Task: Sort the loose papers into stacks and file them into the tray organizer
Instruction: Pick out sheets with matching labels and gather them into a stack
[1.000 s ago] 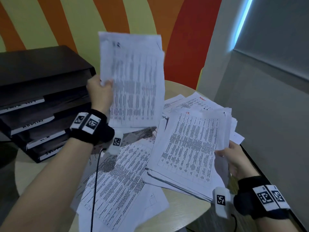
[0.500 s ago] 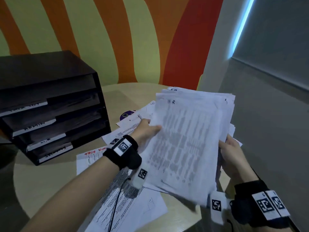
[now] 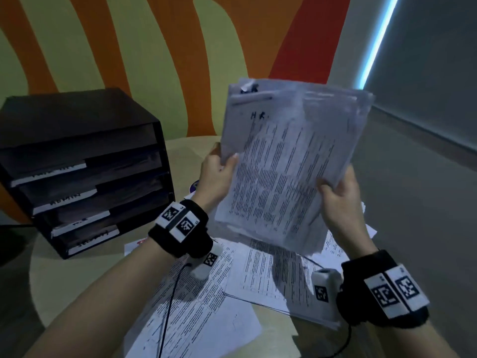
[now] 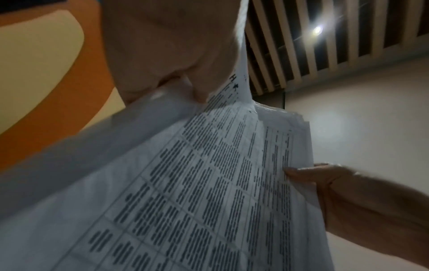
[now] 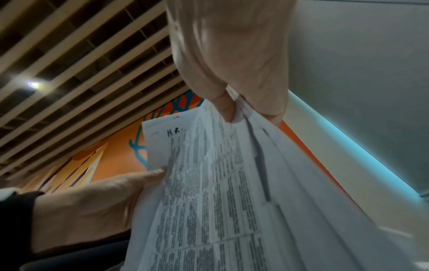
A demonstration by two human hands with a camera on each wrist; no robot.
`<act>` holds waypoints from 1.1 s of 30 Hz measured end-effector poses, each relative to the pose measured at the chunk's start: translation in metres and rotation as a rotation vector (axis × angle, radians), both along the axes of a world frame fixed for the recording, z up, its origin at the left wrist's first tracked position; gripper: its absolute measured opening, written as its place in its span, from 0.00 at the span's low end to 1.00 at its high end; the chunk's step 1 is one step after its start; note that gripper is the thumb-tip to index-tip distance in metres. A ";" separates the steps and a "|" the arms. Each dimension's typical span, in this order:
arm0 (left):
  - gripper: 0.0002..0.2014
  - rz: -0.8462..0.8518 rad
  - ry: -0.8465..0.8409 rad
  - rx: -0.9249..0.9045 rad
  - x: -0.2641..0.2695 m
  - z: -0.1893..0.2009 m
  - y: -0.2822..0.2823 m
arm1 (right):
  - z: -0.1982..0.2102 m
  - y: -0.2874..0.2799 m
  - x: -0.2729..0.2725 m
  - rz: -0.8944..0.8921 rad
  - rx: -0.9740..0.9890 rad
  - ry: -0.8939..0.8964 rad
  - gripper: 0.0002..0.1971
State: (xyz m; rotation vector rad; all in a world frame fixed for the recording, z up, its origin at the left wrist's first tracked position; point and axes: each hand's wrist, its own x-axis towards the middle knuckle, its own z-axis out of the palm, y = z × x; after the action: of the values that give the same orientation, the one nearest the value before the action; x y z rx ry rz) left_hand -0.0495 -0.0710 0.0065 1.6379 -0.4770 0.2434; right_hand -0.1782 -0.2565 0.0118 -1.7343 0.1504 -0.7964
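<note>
Since earlier, both hands raised the thick stack of white printed papers [image 3: 289, 164] upright; left hand [image 3: 215, 174] and right hand [image 3: 340, 195] gripped its side edges, the dark tiered tray organizer [image 3: 85, 164] lying beyond the nearer left hand.

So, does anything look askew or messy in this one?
Yes. The held stack of printed white papers is uneven, its sheet edges fanned out at the top right. More printed sheets lie scattered and overlapping on the round beige table.
</note>
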 end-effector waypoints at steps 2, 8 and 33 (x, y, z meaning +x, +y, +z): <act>0.13 -0.051 0.020 -0.085 -0.001 0.011 0.010 | 0.006 0.005 0.002 0.046 0.008 -0.049 0.21; 0.25 -0.234 0.132 -0.221 -0.004 0.007 0.041 | -0.003 0.017 0.000 0.109 0.096 0.024 0.18; 0.48 0.109 0.123 -0.057 -0.009 0.036 0.141 | 0.029 0.031 0.019 0.207 0.000 0.028 0.05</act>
State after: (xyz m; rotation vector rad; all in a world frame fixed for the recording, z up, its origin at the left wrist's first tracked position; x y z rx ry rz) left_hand -0.0582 0.0698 0.0430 1.6142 -0.2861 0.2336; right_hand -0.1592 -0.2252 0.0408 -1.7295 -0.0109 -0.6206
